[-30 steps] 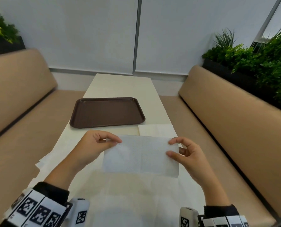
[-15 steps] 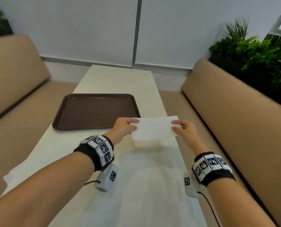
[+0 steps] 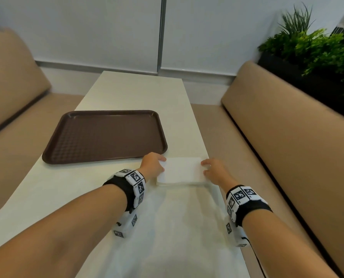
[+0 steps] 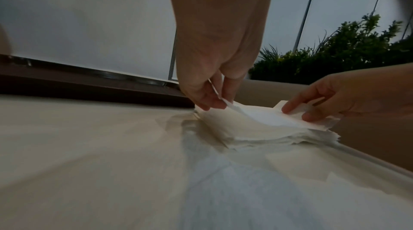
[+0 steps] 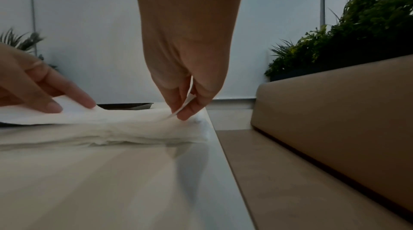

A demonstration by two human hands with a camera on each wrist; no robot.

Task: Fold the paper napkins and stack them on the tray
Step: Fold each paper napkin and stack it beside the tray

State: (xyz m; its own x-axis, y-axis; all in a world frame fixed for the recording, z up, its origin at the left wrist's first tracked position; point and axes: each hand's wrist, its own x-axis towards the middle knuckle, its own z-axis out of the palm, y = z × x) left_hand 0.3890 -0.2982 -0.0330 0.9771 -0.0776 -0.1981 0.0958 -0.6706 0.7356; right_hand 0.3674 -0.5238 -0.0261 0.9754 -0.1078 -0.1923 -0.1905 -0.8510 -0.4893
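Note:
A folded white napkin (image 3: 182, 169) lies on top of a low stack of folded napkins (image 3: 179, 182) on the table, just right of the brown tray's near right corner. My left hand (image 3: 154, 164) pinches the napkin's left edge (image 4: 225, 103) between thumb and fingers. My right hand (image 3: 212, 167) pinches its right edge (image 5: 184, 108) the same way. The brown tray (image 3: 105, 135) holds nothing. The stack (image 4: 257, 134) shows several layered edges in the left wrist view.
Unfolded white napkins (image 3: 167, 227) spread over the near part of the cream table (image 3: 139, 91). Tan bench seats (image 3: 287, 137) run along both sides. Green plants (image 3: 317, 47) stand behind the right bench. A pale wall closes the far end.
Both hands carried the folded napkin forward from near me and lowered it onto the stack beside the tray. My head moved closer and lower over the table.

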